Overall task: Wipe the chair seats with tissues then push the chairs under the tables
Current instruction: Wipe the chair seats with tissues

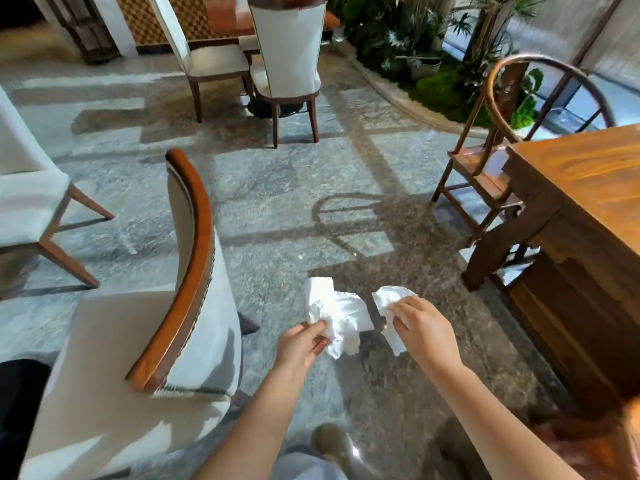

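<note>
Item, both forearms, nearest us, reaching out over the floor (pixel 311 188). Left hand (pixel 301 344): fingers pinching a crumpled tissue (pixel 334 313), which stands up and forward of the fingertips. Right hand (pixel 424 327): fingers pinching a second tissue (pixel 389 306), hanging just ahead of them; the two tissues sit near, apart. Upholstered chair (pixel 138 358): left of and below the left fingers, its wooden back rail running away from us, seat further left. We judge the left hand nearer. Wooden round-back chair (pixel 485 168): well ahead of the right fingers, beside the wooden table (pixel 588 174); seat seemingly partly tucked under.
</note>
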Motion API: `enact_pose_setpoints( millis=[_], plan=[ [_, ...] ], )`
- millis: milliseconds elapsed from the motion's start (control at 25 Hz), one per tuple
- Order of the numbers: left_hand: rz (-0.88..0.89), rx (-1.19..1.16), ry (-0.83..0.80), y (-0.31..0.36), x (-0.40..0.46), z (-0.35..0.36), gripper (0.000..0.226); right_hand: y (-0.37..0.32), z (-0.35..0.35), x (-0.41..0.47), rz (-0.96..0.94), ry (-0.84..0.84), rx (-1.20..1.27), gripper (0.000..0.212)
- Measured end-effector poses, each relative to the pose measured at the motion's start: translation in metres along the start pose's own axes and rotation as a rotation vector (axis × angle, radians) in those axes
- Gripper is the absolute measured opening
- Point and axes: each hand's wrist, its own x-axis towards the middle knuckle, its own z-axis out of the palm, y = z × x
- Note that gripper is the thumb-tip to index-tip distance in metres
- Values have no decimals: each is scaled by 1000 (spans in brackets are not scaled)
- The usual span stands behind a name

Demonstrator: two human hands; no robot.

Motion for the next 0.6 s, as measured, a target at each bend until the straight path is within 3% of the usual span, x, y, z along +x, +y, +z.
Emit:
enact_pose_setpoints(
  millis=[360, 600],
  plan=[
    [50, 18, 41, 98, 128, 115, 10, 65, 2, 190, -9, -23, 26, 21],
    [140, -159, 225, 176, 235, 174, 8, 93, 26, 378, -242, -46, 90, 27]
  ],
)
